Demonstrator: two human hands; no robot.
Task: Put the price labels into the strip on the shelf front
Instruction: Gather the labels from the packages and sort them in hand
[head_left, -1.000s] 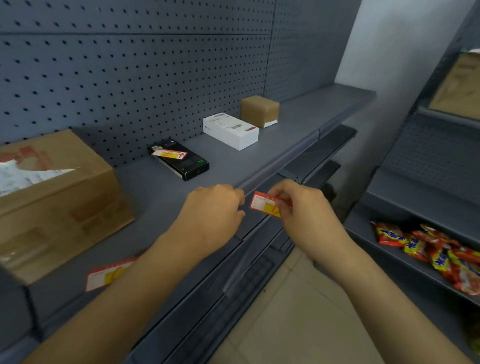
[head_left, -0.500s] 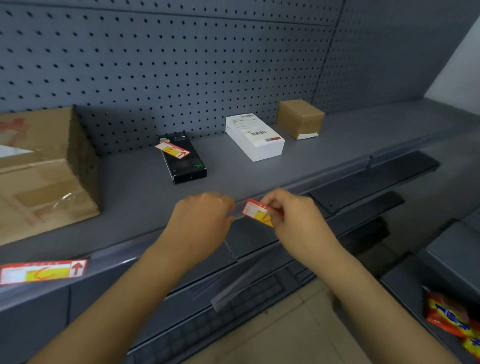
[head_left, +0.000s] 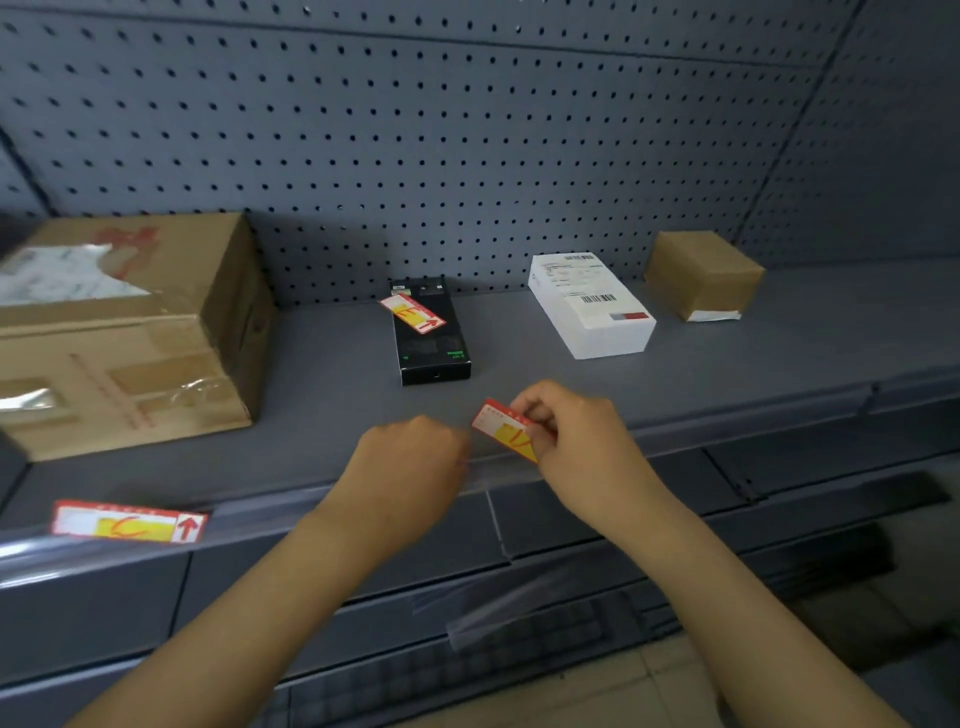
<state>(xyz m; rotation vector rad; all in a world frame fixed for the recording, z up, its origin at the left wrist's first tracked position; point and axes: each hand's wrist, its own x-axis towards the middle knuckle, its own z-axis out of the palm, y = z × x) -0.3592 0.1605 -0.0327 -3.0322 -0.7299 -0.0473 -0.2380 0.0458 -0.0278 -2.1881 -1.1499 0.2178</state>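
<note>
we are pinching the price label (head_left: 506, 428) in our right hand (head_left: 576, 441) while our left hand (head_left: 410, 457) is curling closed at the strip (head_left: 675, 441) lip — tilted so, it is risking buckling against the edge.

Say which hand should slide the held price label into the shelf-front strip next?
Right. The right hand already pinches the price label just above the strip. The left hand holds no label; it sits at the strip's edge, seemingly steadying or opening it.

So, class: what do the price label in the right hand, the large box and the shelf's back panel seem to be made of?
Price label: thin printed paper or card, matte.
Large box: brown cardboard, with glossy clear tape glinting.
Back panel: probably painted metal pegboard, with even rows of holes and a dull grey finish.
</note>
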